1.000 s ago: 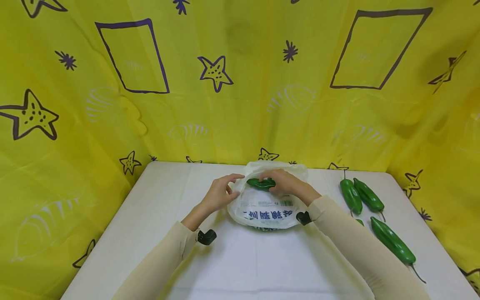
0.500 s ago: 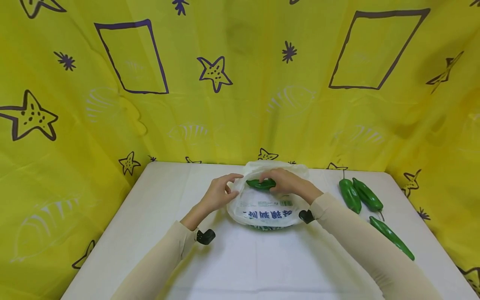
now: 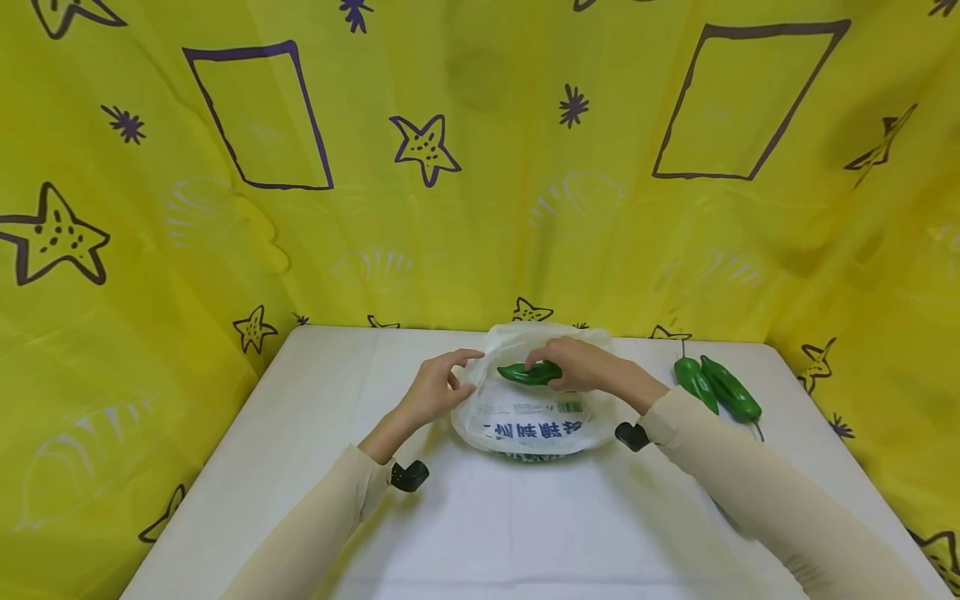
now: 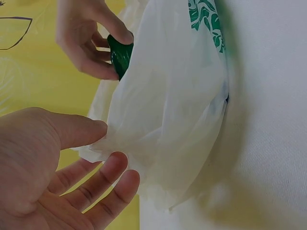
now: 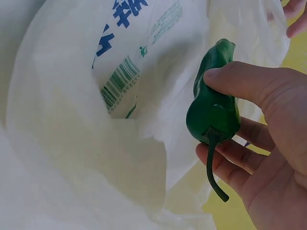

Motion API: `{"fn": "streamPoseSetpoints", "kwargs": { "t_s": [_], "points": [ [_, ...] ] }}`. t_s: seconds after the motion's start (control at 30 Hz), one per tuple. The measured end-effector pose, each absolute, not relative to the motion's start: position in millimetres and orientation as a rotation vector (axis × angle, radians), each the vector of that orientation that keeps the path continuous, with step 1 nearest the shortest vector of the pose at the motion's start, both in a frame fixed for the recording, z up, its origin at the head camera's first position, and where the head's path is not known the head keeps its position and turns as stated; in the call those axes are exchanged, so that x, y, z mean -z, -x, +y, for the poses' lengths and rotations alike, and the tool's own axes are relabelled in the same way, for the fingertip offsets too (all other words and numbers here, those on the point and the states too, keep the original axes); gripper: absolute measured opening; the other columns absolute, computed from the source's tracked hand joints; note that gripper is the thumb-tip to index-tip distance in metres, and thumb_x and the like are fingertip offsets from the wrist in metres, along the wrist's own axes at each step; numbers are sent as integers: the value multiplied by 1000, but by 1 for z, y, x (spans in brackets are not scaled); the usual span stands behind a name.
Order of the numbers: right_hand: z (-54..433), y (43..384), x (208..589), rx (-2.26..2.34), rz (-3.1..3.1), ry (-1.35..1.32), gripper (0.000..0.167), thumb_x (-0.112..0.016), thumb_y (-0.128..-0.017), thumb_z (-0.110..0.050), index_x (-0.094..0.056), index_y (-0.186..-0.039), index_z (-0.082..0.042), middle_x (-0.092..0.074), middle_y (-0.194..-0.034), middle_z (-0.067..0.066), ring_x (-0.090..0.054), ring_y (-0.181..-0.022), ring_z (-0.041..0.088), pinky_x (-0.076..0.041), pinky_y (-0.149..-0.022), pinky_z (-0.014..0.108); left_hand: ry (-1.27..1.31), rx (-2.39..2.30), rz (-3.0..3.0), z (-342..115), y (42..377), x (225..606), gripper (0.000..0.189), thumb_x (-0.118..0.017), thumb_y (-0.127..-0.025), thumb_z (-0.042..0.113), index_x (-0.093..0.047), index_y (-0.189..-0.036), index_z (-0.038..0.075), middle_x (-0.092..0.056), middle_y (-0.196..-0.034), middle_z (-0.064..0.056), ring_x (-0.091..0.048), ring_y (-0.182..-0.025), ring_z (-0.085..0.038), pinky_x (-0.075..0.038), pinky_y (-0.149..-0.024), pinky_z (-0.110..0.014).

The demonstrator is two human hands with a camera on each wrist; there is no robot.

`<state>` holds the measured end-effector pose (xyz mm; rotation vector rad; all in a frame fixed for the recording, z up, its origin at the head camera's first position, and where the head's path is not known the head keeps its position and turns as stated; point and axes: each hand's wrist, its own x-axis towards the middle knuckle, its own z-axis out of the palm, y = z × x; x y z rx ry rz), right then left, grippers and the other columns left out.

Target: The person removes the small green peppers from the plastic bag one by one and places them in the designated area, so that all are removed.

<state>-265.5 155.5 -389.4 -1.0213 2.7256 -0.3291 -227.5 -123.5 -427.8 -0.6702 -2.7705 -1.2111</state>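
My right hand (image 3: 581, 364) grips a green pepper (image 3: 522, 373) by its sides at the mouth of a white plastic bag (image 3: 480, 421). In the right wrist view, the thumb lies across this pepper (image 5: 213, 112) and its curved stem points down. The bag has blue characters and a barcode. At the bag's left rim is my left hand (image 3: 433, 390); in the left wrist view its thumb presses the bag's edge (image 4: 144, 110), while the index finger is partly hidden. What lies inside the bag is hidden.
Two more green peppers (image 3: 731, 390) lie at the back right of the white table (image 3: 300, 433), one partly behind my right sleeve (image 3: 750, 483). A yellow patterned curtain (image 3: 435, 233) encloses the back and sides.
My right hand has shifted slightly right with the pepper, and its forearm has swung right, covering the loose pepper at the front right. The left hand keeps its place at the bag.
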Motion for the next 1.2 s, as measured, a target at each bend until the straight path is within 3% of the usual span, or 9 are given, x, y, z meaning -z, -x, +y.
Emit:
{"fn": "streamPoseSetpoints", "kwargs": {
  "t_s": [0.8,1.2],
  "points": [
    [195,243,373,366,2783,1197,37,-80,-87,-5,-73,-122,-13,-69,-108,5,-60,-97,23,-53,-89,45,672,1219,-2757,-124,228,433,52,-76,-90,2,-63,-139,13,-67,-123,-17,-59,-68,-16,-49,-57,-24],
    [226,223,355,436,2850,1195,39,-78,-88,-3,-72,-125,-12,-69,-111,7,-62,-96,24,-55,-83,44,685,1229,-2739,-123,228,433,52,-76,-89,1,-63,-138,12,-67,-122,-18,-59,-67,-15,-49,-57,-24]
  ]
}}
